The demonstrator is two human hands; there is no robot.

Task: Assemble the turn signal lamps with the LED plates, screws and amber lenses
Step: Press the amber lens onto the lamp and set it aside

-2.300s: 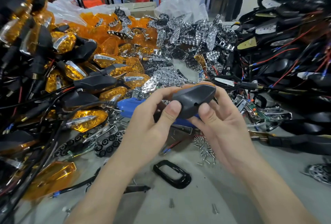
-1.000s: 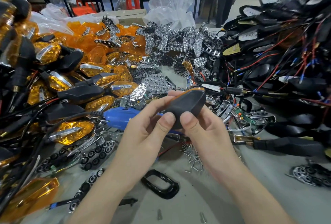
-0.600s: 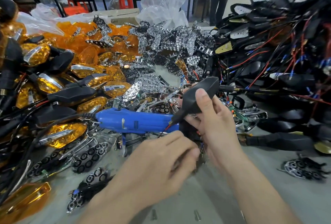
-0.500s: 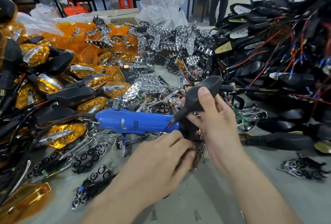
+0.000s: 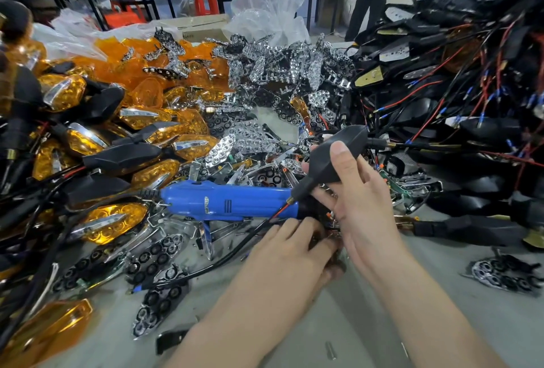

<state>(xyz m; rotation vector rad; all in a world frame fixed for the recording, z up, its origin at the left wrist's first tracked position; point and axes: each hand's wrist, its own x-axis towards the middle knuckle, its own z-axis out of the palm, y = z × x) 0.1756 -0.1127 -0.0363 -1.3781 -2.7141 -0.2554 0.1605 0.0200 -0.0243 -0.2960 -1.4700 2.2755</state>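
Bright, even overhead light, soft shadows, chrome glints, wide-angle bending and blur at edges.

Matt black plastic lamp housing (image 5: 332, 158)

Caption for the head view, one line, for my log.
The right hand grips a black lamp housing by the blue electric screwdriver; the left hand rests fingers-down beside it, fingertips hidden.

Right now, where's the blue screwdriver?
Head view, mid-table: the screwdriver lies flat left of the right hand, its nose beneath the black lamp that hand holds, amber lamps at its left.
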